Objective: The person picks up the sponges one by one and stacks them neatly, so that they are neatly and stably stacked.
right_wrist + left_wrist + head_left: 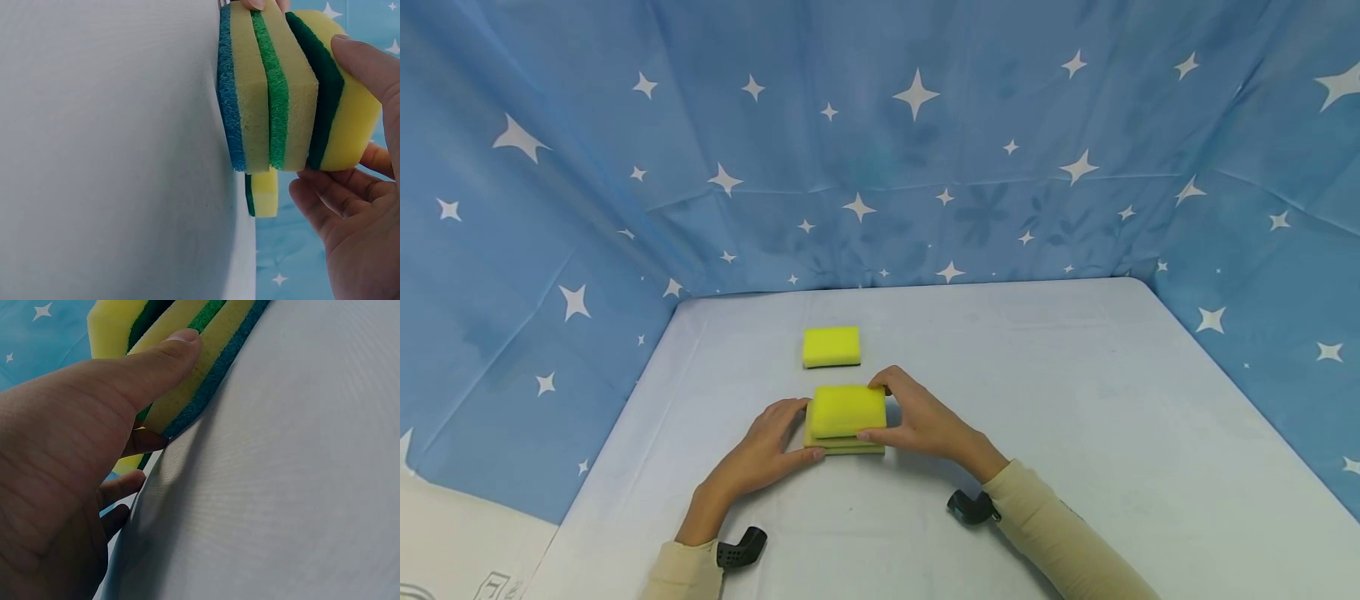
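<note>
Two pale yellow sponges are stacked on the table, the lower sponge (250,106) with a blue scouring layer underneath and the middle sponge (297,94) with a green one. Over them sits a bright yellow sponge (848,411) whose dark green side faces down, slightly tilted against the middle one in the right wrist view. My right hand (928,419) grips this top sponge by its right end, thumb in front and fingers behind. At the stack's left end, my left hand (767,450) holds the two lower sponges, its thumb pressed on their front sides.
Another bright yellow sponge (831,346) with a dark underside lies on the table behind the stack. A white cloth covers the table (1075,392). Blue curtains (880,150) with white stars hang along the back and sides. A black device (972,507) sits at each wrist.
</note>
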The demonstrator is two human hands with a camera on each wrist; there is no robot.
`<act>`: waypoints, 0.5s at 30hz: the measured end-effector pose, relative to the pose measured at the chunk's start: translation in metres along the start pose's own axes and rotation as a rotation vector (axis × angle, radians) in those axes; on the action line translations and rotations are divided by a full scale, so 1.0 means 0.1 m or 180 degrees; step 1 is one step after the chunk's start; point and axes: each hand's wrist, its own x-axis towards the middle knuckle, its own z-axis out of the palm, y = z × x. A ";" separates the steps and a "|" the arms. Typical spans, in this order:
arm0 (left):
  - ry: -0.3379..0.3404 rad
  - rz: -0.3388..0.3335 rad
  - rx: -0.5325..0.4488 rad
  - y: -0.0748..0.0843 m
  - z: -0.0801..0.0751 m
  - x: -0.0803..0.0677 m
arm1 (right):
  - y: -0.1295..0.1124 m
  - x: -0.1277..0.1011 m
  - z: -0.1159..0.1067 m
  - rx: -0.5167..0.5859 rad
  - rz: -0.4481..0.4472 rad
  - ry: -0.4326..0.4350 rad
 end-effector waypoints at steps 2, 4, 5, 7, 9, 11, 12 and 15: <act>-0.0002 0.0001 0.0012 0.00 0.00 0.00 | 0.00 0.00 0.01 -0.0009 0.0016 -0.0010; -0.0001 0.0005 0.0016 0.00 0.00 0.00 | 0.01 0.00 0.01 -0.0020 0.0030 -0.0019; 0.0000 0.0009 0.0020 0.00 0.00 0.00 | 0.01 0.00 0.01 -0.0026 0.0036 -0.0022; 0.0003 0.0014 0.0023 0.00 0.00 0.00 | 0.02 0.00 0.02 -0.0040 0.0040 -0.0026; 0.0002 0.0017 0.0015 0.00 0.00 0.00 | 0.02 0.00 0.03 -0.0056 0.0032 -0.0027; 0.0003 0.0014 0.0013 0.00 0.00 0.00 | 0.03 0.00 0.03 -0.0062 0.0009 -0.0029; 0.0005 0.0011 0.0016 0.00 0.00 0.00 | 0.03 0.00 0.03 -0.0076 -0.0003 -0.0033; 0.0004 -0.0003 0.0015 0.01 0.01 0.00 | 0.04 0.00 0.04 -0.0101 -0.0039 -0.0042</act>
